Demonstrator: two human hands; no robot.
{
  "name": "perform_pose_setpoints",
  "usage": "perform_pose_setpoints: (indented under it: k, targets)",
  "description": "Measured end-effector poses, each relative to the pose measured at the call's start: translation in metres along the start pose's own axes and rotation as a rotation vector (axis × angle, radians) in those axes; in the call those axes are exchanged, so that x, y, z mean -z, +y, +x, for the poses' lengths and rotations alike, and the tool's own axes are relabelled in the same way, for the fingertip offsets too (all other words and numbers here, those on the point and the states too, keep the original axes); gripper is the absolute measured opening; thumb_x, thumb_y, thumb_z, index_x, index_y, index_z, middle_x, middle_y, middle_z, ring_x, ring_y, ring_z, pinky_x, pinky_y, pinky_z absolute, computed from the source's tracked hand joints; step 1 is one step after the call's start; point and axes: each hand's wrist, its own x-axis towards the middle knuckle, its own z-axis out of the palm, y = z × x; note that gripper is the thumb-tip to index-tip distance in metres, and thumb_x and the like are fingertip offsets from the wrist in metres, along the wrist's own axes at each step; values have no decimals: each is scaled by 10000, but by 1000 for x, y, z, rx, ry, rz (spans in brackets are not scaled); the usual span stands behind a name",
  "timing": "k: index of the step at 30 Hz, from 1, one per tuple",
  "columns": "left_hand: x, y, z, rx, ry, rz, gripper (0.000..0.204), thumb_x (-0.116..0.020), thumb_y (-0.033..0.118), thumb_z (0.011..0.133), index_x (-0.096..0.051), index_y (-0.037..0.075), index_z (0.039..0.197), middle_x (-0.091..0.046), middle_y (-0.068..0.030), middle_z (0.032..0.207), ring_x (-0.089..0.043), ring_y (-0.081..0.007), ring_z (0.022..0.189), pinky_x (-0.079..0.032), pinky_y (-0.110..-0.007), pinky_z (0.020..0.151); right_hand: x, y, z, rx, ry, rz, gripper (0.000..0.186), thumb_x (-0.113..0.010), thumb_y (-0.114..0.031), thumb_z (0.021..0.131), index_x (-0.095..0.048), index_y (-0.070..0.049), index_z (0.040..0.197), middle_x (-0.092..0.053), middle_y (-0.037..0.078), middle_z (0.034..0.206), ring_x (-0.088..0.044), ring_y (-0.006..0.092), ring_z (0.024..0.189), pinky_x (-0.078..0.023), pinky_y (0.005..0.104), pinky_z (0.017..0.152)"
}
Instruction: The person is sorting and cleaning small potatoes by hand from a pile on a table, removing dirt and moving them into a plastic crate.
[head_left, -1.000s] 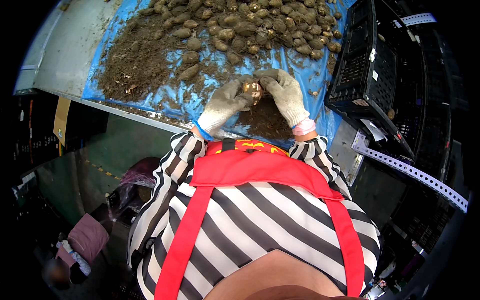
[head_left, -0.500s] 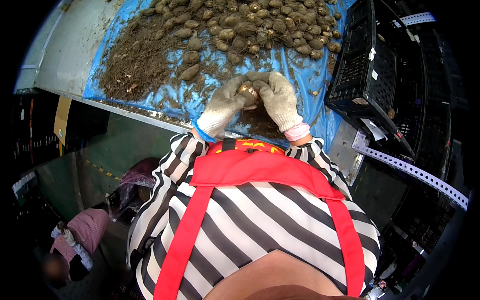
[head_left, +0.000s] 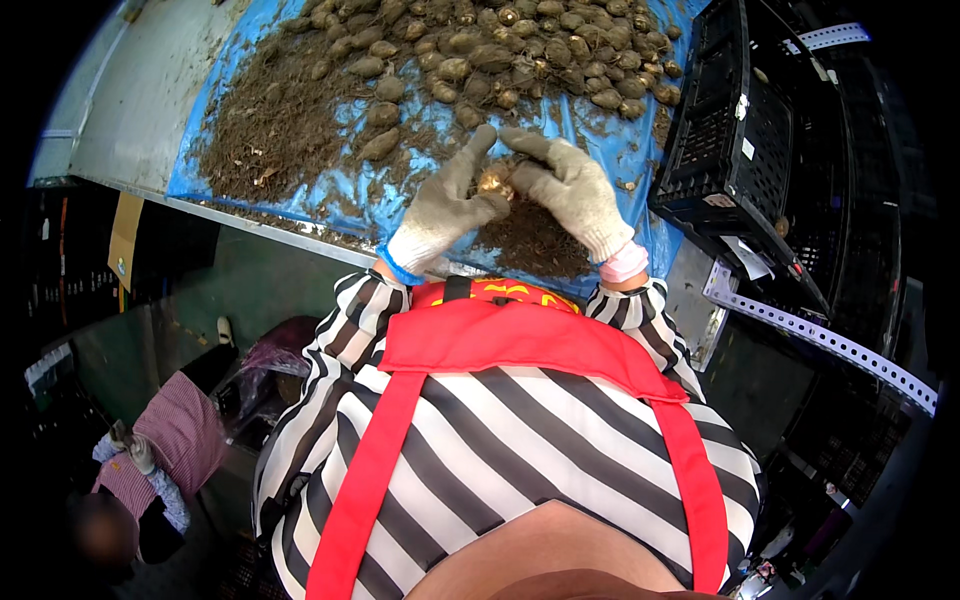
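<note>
blue plastic sheeting (head_left: pixel 612 150) covers the metal table (head_left: pixel 150 110), apparently to catch loose debris (head_left: pixel 265 140), while the heap of tubers (head_left: pixel 520 50) lies toward the far side, seemingly leaving working room near the body. one tuber (head_left: pixel 495 182) is between the gloved left hand (head_left: pixel 445 205) and the gloved right hand (head_left: pixel 575 190), probably so both thumbs can reach it. each hand's thumb and forefinger stand apart around it, but i cannot tell which hand, if either, is clamped on it.
</note>
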Motion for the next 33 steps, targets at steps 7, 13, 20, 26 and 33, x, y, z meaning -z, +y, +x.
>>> perform_pose_setpoints:
  k: [7,13,20,26,33]
  targets:
    - [-4,7,-3,-116,4,180,914,-670,-44,826,-208,-55,1615,-463,-147,1521,-505,-189,1325,-461,-295,1070,-12,16,5,101,162,-396,243,-702,-120,888,-766,-92,1120,-736,131,984,-693,298,929,-538,391,890]
    - [-1,20,-7,-89,34,61,926,-721,25,822,-253,15,1622,-385,-180,1620,-380,-260,1488,-368,-351,1189,2,18,7,-109,88,-74,311,-592,-24,973,-691,-30,1267,-720,106,1201,-680,167,1096,-519,287,949]
    - [-5,27,-6,-98,81,404,938,-735,58,804,-285,66,1627,-408,-127,1619,-405,-219,1469,-339,-356,1202,-22,-4,-6,-46,47,61,327,-598,-12,947,-700,-27,1257,-726,136,1178,-694,201,1074,-526,297,958]
    - [2,17,-6,-168,-13,84,968,-720,-17,804,-237,67,1639,-434,-163,1602,-417,-261,1475,-356,-360,1207,-8,30,10,-123,147,-169,243,-573,15,983,-683,30,1199,-722,109,1208,-671,156,1070,-517,274,981]
    - [-6,32,-9,-130,-7,323,988,-698,-74,792,-196,21,1639,-322,-158,1661,-346,-233,1509,-363,-351,1197,-8,1,-4,228,155,-130,359,-672,-57,906,-708,-79,1262,-678,128,1271,-668,304,1136,-504,401,1042]
